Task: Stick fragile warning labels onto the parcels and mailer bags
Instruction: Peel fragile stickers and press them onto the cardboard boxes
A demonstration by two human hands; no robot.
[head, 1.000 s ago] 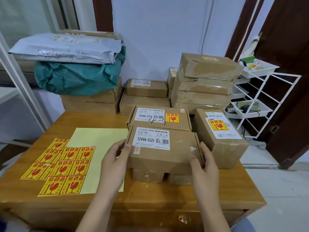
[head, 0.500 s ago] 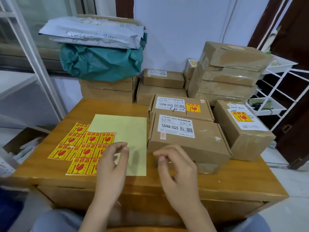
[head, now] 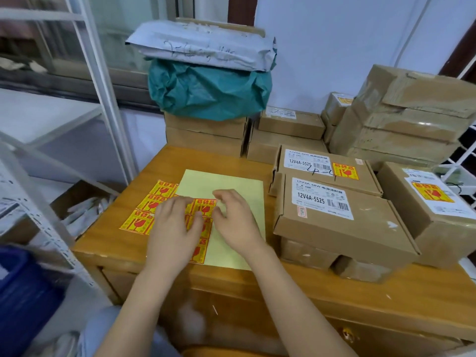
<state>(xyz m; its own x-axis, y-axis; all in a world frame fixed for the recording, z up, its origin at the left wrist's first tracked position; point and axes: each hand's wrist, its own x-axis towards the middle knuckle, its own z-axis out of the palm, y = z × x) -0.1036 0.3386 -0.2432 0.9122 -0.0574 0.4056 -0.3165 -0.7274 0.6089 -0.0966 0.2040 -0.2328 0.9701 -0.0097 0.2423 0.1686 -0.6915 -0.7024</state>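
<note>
Red-and-yellow fragile labels (head: 159, 199) lie on a pale yellow backing sheet (head: 231, 184) at the left of the wooden table (head: 334, 292). My left hand (head: 175, 228) rests flat on the labels. My right hand (head: 237, 220) is beside it, its fingers curled at the right edge of one label (head: 204, 206); no pinch shows. To the right sits a brown box (head: 347, 228) bearing only a white barcode sticker. Behind it a similar box (head: 324, 166) carries a fragile label, as does the box (head: 432, 217) at far right. A grey mailer bag (head: 206, 47) lies on a teal one (head: 206, 91).
Taped cartons (head: 412, 112) are stacked at the back right, and more boxes (head: 288, 124) stand against the wall. A white metal shelf frame (head: 103, 99) stands at the left, with a floor box (head: 85, 210) and a blue bin (head: 20, 292) beneath. A white wire rack (head: 463, 171) is at the right edge.
Both hands let go of the front box and moved left onto the label sheet. The view has swung to the left with them.
</note>
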